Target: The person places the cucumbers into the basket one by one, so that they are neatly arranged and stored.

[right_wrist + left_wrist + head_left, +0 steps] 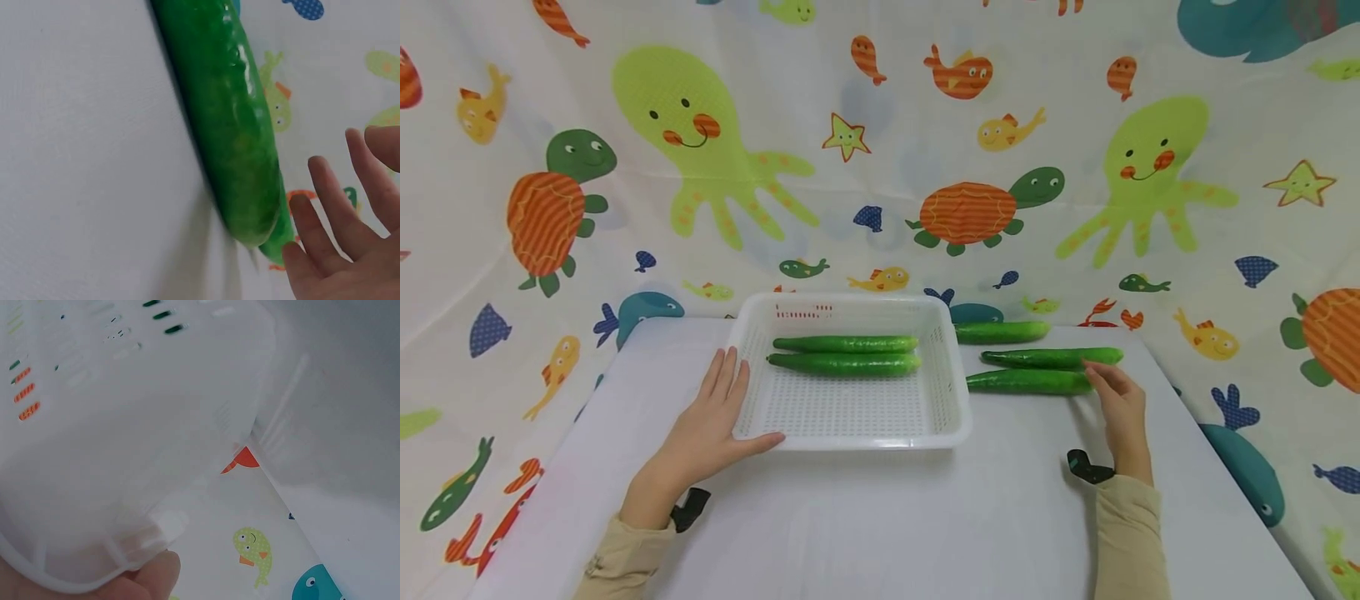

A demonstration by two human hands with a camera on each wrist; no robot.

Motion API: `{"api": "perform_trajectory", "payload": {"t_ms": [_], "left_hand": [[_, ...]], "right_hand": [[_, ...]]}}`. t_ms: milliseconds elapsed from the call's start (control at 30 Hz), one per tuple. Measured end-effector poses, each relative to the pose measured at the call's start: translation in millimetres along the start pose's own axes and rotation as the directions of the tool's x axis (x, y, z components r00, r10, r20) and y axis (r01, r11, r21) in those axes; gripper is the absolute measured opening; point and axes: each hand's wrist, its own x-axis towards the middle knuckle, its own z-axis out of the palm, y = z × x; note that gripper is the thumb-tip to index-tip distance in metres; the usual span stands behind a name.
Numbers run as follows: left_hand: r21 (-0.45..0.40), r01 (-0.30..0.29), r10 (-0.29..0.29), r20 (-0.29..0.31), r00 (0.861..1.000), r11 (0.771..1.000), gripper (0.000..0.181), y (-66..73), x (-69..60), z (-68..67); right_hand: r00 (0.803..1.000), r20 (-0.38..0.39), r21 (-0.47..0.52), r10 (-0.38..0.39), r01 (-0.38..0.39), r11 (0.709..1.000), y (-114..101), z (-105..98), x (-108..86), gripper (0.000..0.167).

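Note:
A white perforated basket (850, 442) holds two green cucumbers (844, 364) lying side by side. On its left rim rests my left hand (703, 425), fingers along the side and thumb at the front corner; the left wrist view shows fingertips (159, 575) against the basket wall (156, 425). Three more cucumbers (1030, 382) lie right of the basket. My right hand (1122, 412) is at the right ends of the nearer two, its fingers spread beside a cucumber (225, 125) in the right wrist view, not gripping it.
A white-covered table (880, 525) carries everything. Behind it and at both sides hangs a cloth (850, 175) printed with sea animals. The rearmost loose cucumber (1002, 332) lies near the table's back edge, close to the basket's right side.

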Motion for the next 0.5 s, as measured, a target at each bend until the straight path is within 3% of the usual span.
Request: {"api": "perform_trajectory", "payload": {"t_ms": [367,500], "left_hand": [[0.0,-0.002,0.002,-0.011,1.0,1.0,0.12,1.2,-1.1,-1.0],[0.001,-0.001,0.001,-0.01,1.0,1.0,0.12,1.1,-1.0,-0.7]], "right_hand": [[0.998,0.038,0.021,0.043,-0.044,0.999,15,1,5.2,0.048],[0.993,0.085,-0.029,0.088,-0.086,0.996,19,0,8.9,0.055]]}}
